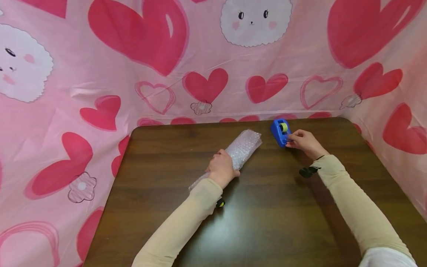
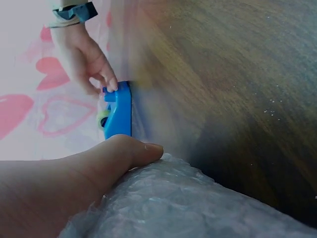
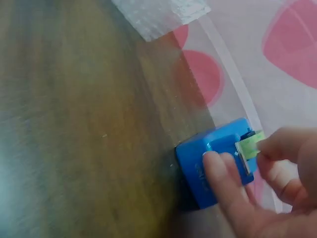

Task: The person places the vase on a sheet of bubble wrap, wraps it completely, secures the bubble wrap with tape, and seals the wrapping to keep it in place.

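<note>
My left hand (image 1: 221, 167) grips a long roll of bubble wrap (image 1: 245, 148) lying slantwise on the table. Close up in the left wrist view, the thumb presses along the crinkled clear wrap (image 2: 198, 203). Whether anything lies inside it, I cannot tell. To its right, a blue tape dispenser (image 1: 276, 134) with a yellow-green tape roll (image 1: 284, 127) stands near the back edge. At its front end is my right hand (image 1: 307, 143). Its thumb and forefinger pinch the end of the yellow-green tape (image 3: 251, 145) by the cutter, while other fingers touch the blue body (image 3: 198, 171).
The brown wooden table (image 1: 160, 222) extends around both hands. Pink cloth (image 1: 116, 74) printed with hearts hangs behind the table and along its sides. Dark straps with small devices (image 1: 308, 171) sit at the wrists.
</note>
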A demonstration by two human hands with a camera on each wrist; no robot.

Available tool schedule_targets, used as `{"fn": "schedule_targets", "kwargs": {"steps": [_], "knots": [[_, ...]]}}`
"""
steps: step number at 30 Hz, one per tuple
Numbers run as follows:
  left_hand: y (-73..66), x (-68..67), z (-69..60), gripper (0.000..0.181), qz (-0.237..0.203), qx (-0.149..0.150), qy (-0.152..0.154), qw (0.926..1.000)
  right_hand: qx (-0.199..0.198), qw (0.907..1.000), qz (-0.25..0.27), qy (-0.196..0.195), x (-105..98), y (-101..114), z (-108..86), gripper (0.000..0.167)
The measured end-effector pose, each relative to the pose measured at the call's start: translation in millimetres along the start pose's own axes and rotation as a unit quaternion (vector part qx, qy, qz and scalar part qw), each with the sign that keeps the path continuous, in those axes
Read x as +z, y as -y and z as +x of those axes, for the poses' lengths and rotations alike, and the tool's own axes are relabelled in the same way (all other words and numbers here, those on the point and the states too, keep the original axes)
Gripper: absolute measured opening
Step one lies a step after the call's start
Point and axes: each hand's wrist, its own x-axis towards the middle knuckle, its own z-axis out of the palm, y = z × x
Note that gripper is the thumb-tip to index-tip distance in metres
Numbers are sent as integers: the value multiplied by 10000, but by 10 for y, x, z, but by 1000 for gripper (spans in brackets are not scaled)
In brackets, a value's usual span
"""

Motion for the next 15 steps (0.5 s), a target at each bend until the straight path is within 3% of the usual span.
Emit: {"fn": "schedule_targets", "kwargs": {"steps": [6, 10, 13, 15], "knots": [[15, -27, -3, 98, -96, 43, -55, 9999, -631, 9891, 1277, 374, -51, -155, -170, 14], [21, -46, -7, 99, -121, 67, -11, 9999, -1047, 9810, 1522, 601, -63, -263, -252, 15], [15, -46, -7, 99, -114, 67, 30, 9999, -1397, 9804, 1304, 471, -62, -312, -297, 8], [9, -39, -9, 99, -140, 55, 69, 9999, -1723, 9834, 532, 183, -59, -320, -317, 20]]}}
